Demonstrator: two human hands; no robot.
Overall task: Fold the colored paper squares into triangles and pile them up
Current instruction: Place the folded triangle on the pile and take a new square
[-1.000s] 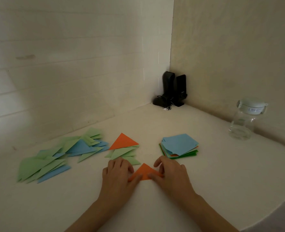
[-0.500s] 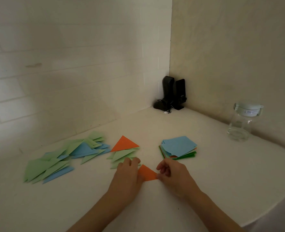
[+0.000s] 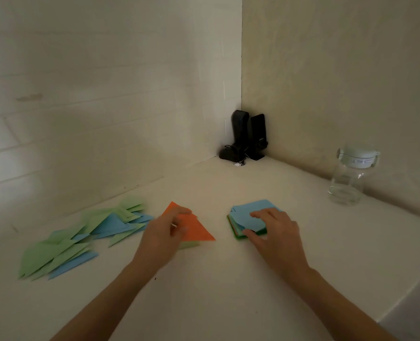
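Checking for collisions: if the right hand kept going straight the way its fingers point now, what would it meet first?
The right hand already touches the stack of paper squares. Its fingers point left, so beyond the stack probably comes the orange triangle; depth is unclear.

Two bare forearms, no sleeves visible

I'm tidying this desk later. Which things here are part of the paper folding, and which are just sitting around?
Part of the job:
- orange folded paper triangle under the left hand
- stack of unfolded colored paper squares, blue on top, under the right hand
- spread of green and blue folded triangles

Just sitting there:
- black speakers
- clear plastic bottle
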